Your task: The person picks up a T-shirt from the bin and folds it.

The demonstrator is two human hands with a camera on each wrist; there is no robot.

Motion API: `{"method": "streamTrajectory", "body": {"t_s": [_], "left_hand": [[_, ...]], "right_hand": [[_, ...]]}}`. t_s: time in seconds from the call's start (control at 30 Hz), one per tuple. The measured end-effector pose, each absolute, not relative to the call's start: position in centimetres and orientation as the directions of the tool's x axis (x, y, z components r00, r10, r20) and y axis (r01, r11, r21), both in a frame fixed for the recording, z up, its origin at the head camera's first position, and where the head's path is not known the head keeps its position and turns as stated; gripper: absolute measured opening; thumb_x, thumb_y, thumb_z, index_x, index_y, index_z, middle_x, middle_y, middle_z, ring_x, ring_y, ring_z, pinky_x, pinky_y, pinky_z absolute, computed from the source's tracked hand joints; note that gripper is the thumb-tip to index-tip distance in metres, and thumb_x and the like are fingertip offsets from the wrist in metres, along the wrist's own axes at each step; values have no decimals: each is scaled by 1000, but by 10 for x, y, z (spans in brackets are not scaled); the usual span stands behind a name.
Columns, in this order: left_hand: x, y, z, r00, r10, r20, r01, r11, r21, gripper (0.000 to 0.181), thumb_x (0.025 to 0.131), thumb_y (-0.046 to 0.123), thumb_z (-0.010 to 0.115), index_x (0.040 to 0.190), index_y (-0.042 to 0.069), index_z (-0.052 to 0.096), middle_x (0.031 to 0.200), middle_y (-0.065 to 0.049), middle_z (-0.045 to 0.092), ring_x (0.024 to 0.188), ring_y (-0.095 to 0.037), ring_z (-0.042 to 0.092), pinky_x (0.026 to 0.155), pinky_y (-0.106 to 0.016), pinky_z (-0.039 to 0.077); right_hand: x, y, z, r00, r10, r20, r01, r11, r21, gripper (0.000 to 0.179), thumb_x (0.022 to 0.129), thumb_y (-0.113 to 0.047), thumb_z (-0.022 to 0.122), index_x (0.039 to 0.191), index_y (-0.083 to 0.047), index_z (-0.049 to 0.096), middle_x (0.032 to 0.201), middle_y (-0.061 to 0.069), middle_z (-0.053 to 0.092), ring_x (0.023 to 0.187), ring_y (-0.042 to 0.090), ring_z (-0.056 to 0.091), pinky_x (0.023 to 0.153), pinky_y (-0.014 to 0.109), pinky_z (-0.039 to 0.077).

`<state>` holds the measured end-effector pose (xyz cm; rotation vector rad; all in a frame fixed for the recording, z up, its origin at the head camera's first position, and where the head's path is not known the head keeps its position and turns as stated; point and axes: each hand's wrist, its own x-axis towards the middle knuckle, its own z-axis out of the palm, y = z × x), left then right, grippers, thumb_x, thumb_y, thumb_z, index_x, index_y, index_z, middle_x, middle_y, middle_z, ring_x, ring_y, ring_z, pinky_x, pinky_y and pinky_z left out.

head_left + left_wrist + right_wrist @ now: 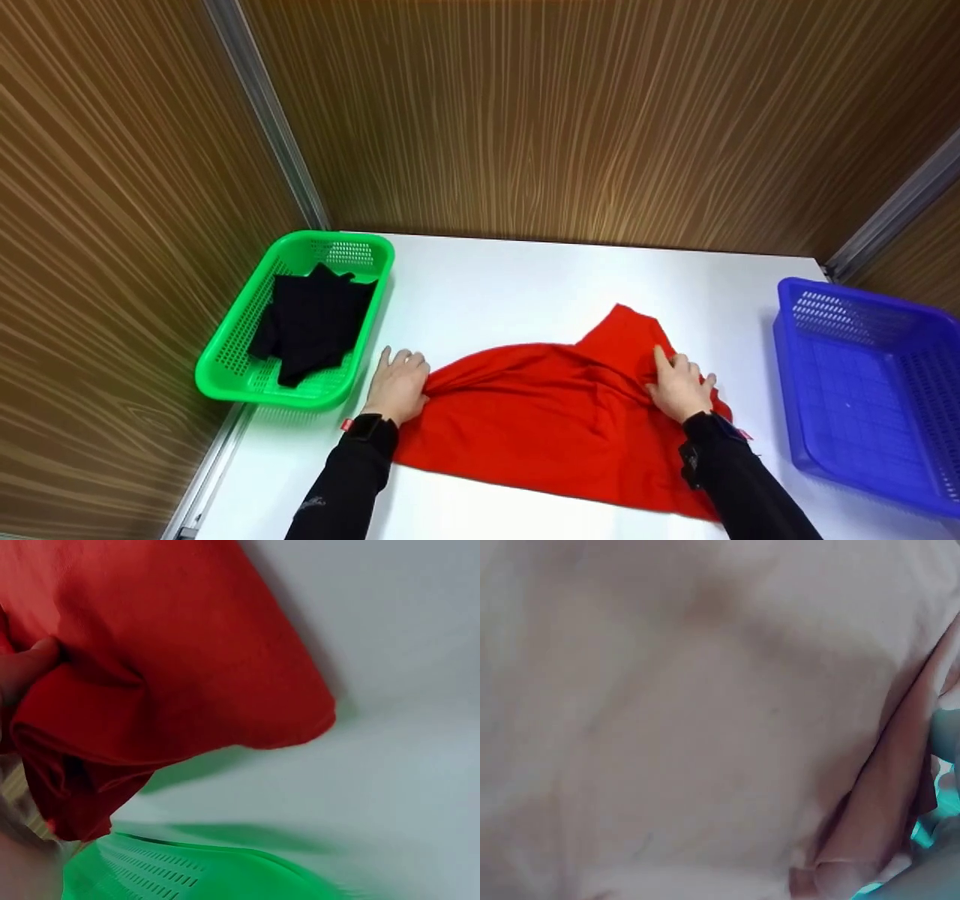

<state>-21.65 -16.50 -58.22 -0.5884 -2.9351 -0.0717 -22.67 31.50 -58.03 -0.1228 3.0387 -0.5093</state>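
Observation:
A red shirt (525, 420) lies folded lengthwise across the white table, wrinkled along its upper part, with one corner jutting out at the far right. My left hand (399, 386) pinches its left end. In the left wrist view, the left thumb (34, 664) presses into the bunched red fabric (180, 652), and a lower flap hangs above the table. My right hand (681, 386) holds the cloth near its right end, index finger pointing away from me. In the right wrist view the fabric (705, 727) looks washed out and fills most of the picture, with the thumb (847, 879) at the fold.
A green perforated basket (225, 334) holding a black garment (319, 322) stands left of the shirt, close to my left hand. On the right stands a blue basket (847, 390). Wood-grain panels (517, 120) wall in the back and sides.

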Motion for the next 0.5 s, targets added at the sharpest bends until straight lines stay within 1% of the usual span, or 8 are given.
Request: {"method": "streamTrajectory", "body": {"t_s": [0.1,0.13,0.17,0.23,0.33,0.4,0.47,0.5], "left_hand": [[-214,-168,-582,-911,387,142,393,920,11,31,78,24,89,94,9,67,95,-8,67,105,-35,60,111,-64,36],[-214,-168,-583,-911,387,143,392,920,9,31,78,24,89,93,9,66,92,-8,67,102,-35,61,111,-63,36],[-215,-168,-583,-910,387,147,392,920,4,33,78,25,89,94,9,66,91,-9,68,101,-35,61,111,-63,36],[-215,-169,-583,-909,386,155,390,921,-5,37,77,25,90,97,9,64,91,-10,67,99,-36,61,110,-63,37],[-215,-170,-582,-916,375,144,380,925,9,43,78,30,88,104,7,63,95,-12,67,103,-37,62,112,-64,35],[-215,-169,-580,-927,357,117,364,931,43,42,85,37,82,107,6,63,99,-13,67,107,-37,61,114,-64,32],[-215,-168,-578,-938,333,94,341,936,88,38,92,41,71,106,6,65,100,-13,67,108,-37,60,115,-64,30],[-216,-167,-576,-942,322,96,332,937,108,36,96,41,65,103,5,66,100,-13,66,108,-37,60,114,-64,31]], "right_hand": [[-230,315,-576,-984,-54,-172,8,940,-341,83,95,-23,71,159,-1,23,149,45,25,134,76,18,101,89,8],[-230,316,-574,-977,-51,-205,22,940,-339,84,95,-25,71,160,-3,23,151,45,22,134,77,13,100,89,6],[-231,317,-573,-973,-53,-223,28,940,-341,83,95,-25,72,160,-4,24,152,45,22,134,78,12,100,90,4],[-232,318,-573,-974,-69,-214,10,937,-348,78,94,-22,72,158,-4,31,147,43,31,136,73,20,99,90,2],[-230,317,-578,-988,-108,-107,-66,939,-336,62,92,-13,72,147,0,48,133,36,47,129,62,39,99,91,3],[-230,315,-581,-992,-118,-35,-100,938,-331,53,92,-12,70,141,3,56,123,31,53,122,56,48,100,90,3],[-230,312,-582,-994,-109,-13,-97,932,-349,49,96,-18,65,139,4,58,121,29,55,119,53,53,100,90,2],[-231,310,-582,-995,-96,-12,-85,925,-370,48,100,-21,61,139,5,59,121,28,56,119,51,54,100,90,1]]}}
